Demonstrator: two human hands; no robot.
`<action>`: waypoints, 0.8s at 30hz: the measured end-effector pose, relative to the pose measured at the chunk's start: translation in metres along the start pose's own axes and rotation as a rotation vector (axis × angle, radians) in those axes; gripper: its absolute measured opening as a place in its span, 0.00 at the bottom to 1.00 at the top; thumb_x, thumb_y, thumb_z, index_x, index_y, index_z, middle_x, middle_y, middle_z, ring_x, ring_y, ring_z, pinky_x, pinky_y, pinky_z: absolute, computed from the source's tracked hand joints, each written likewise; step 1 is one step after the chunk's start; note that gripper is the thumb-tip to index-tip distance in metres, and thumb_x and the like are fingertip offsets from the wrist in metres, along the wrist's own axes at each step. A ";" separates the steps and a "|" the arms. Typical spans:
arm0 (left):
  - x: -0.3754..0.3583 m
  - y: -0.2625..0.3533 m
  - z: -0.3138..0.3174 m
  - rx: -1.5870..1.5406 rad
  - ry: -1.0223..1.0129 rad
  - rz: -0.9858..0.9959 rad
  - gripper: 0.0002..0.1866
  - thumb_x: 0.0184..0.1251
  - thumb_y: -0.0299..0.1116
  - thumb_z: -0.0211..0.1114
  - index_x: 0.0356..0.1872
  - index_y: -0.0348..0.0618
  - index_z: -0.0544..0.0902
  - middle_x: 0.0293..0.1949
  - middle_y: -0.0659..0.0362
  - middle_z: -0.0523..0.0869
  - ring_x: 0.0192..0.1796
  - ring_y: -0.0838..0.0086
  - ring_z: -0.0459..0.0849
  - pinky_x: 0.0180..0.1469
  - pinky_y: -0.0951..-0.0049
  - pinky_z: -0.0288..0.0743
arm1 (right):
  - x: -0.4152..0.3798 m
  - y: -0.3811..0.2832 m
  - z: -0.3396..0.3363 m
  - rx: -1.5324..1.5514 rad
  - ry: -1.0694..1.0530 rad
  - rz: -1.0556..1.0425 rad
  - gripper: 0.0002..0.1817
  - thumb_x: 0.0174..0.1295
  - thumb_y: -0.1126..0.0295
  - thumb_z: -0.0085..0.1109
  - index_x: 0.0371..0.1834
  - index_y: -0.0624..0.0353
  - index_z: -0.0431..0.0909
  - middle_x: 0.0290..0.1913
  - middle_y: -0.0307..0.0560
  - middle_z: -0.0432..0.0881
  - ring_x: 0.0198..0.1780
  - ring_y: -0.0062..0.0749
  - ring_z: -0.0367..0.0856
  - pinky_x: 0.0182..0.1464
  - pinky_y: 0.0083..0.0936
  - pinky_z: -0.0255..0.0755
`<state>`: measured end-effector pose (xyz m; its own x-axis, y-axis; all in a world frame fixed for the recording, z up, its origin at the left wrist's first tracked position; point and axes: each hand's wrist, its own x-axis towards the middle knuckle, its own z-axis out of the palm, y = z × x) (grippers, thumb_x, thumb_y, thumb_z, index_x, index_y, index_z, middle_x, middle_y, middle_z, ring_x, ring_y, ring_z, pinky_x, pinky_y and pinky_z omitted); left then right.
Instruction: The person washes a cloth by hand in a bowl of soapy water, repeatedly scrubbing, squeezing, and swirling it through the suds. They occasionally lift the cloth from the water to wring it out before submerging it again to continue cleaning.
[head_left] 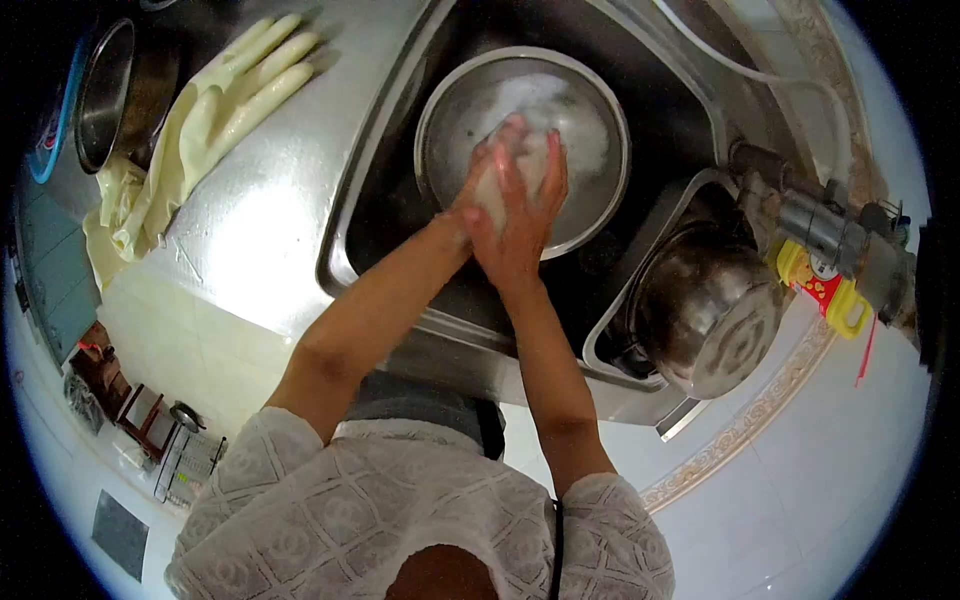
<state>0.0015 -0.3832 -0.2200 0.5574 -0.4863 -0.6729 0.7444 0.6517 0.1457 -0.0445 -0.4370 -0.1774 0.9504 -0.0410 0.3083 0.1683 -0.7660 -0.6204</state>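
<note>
Both hands are together over a round metal basin (598, 215) set in the sink. A soft-looking whitish lump (489, 192) shows between them; its kind is unclear. My left hand (473, 190) is curled against the lump from the left, partly hidden behind the other hand. My right hand (517, 225) presses on it from the right, fingers pointing toward the back of the basin. White foam-like patches (530, 92) lie in the basin beyond the fingertips.
Pale rubber gloves (215, 120) lie on the steel counter (270, 215) at left, beside a metal pot (105, 95). A large steel pot (705, 310) sits tilted in the smaller sink at right. A yellow-and-red packet (815, 280) hangs near the faucet pipes.
</note>
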 end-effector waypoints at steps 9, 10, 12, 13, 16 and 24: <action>-0.004 0.002 -0.001 0.599 0.059 0.141 0.21 0.60 0.42 0.50 0.49 0.38 0.68 0.46 0.57 0.73 0.47 0.72 0.71 0.50 0.72 0.64 | 0.028 0.064 0.019 0.620 -0.035 0.956 0.12 0.52 0.68 0.49 0.39 0.58 0.71 0.36 0.52 0.74 0.36 0.36 0.74 0.39 0.32 0.68; -0.006 0.007 0.003 0.603 0.059 0.144 0.21 0.60 0.42 0.50 0.49 0.38 0.68 0.46 0.57 0.73 0.47 0.72 0.71 0.50 0.72 0.64 | 0.027 0.073 0.021 0.624 -0.034 0.954 0.12 0.52 0.68 0.49 0.39 0.58 0.71 0.36 0.52 0.74 0.36 0.36 0.74 0.39 0.32 0.68; -0.011 0.013 0.011 0.826 -0.032 0.128 0.22 0.61 0.45 0.48 0.49 0.38 0.68 0.47 0.56 0.73 0.48 0.72 0.71 0.52 0.71 0.63 | 0.021 0.089 0.017 1.035 0.115 1.481 0.16 0.50 0.70 0.51 0.43 0.60 0.70 0.36 0.51 0.76 0.37 0.36 0.74 0.41 0.31 0.67; -0.012 0.016 0.012 0.826 -0.037 0.128 0.22 0.61 0.45 0.48 0.49 0.38 0.68 0.47 0.56 0.73 0.48 0.72 0.71 0.52 0.71 0.63 | 0.012 0.098 0.015 1.034 0.119 1.478 0.16 0.50 0.70 0.51 0.43 0.60 0.70 0.36 0.51 0.76 0.37 0.36 0.74 0.41 0.31 0.67; -0.010 0.039 0.001 0.432 -0.024 0.132 0.22 0.57 0.36 0.56 0.51 0.39 0.66 0.47 0.54 0.71 0.50 0.71 0.69 0.52 0.77 0.61 | -0.006 0.103 0.001 0.785 -0.071 1.242 0.21 0.49 0.69 0.53 0.48 0.61 0.68 0.40 0.50 0.75 0.41 0.35 0.73 0.44 0.27 0.66; -0.020 0.046 -0.001 0.754 -0.071 0.321 0.30 0.50 0.20 0.56 0.58 0.43 0.60 0.49 0.54 0.72 0.51 0.69 0.70 0.54 0.73 0.62 | -0.006 0.084 -0.014 0.797 -0.050 0.985 0.19 0.52 0.62 0.56 0.42 0.63 0.72 0.40 0.42 0.75 0.41 0.27 0.71 0.45 0.23 0.64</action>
<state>0.0246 -0.3432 -0.2007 0.7881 -0.3947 -0.4723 0.5782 0.2115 0.7880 -0.0401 -0.5100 -0.2214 0.7680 -0.3344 -0.5462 -0.5197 0.1728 -0.8367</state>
